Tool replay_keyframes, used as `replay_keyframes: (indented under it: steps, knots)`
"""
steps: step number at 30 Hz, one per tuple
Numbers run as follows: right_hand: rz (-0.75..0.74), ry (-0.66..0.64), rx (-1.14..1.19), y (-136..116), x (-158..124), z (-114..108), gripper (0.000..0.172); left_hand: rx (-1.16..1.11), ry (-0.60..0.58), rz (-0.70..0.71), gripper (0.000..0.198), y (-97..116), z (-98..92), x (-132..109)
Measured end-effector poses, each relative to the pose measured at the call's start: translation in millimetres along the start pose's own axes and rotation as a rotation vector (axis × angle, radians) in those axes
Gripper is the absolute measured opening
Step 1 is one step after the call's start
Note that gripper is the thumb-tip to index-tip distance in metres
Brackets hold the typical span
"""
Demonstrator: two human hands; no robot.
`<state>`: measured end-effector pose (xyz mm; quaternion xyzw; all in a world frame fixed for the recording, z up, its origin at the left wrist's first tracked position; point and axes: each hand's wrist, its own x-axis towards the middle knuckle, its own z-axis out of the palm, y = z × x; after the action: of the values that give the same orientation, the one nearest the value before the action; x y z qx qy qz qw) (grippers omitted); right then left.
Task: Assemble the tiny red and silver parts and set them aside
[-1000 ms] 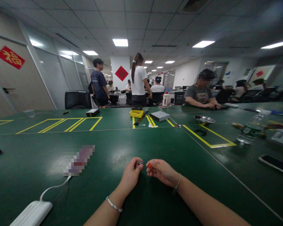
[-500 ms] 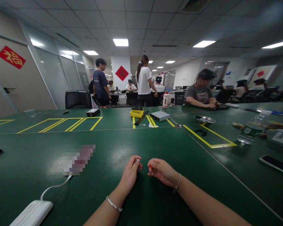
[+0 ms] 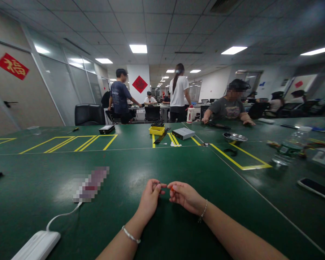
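My left hand is closed in a pinch above the green table. A tiny shiny thing shows at its thumb and forefinger, too small to name. My right hand pinches a small orange piece between thumb and forefinger, its other fingers curled beneath. The fingertips of both hands nearly meet; whether they touch I cannot tell. Left of my hands lies a blurred-out phone-like slab with a white cable running to a white power bank or adapter.
Toward the far edge are a yellow tray, a grey metal box, a black drive-like box and a steel bowl. A water bottle and dark phone are at the right. A seated person works across the table.
My left forefinger has stretched toward the right hand, and the fingertips are closer. The seated person's hands have moved apart; the two standing people behind have shifted right.
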<state>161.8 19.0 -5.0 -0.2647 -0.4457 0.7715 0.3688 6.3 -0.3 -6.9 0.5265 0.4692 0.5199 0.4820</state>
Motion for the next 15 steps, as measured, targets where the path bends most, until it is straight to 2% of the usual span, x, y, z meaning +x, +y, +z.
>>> replay_keyframes:
  steps: [7, 11, 15]
  knots:
    - [-0.002, -0.003, 0.005, 0.0, -0.3, -0.4, 0.018, 0.117, 0.035, 0.048, 0.017, -0.5, -2.2, 0.8]
    - [-0.01, 0.011, -0.001, -1.1, -1.3, 1.5, 0.02, 0.058, 0.053, 0.041, 0.027, -3.7, -2.5, 2.4]
    - [-0.01, 0.006, -0.01, -1.8, -1.7, 3.0, 0.017, 0.052, 0.016, 0.049, 0.022, -5.2, -2.9, 3.0]
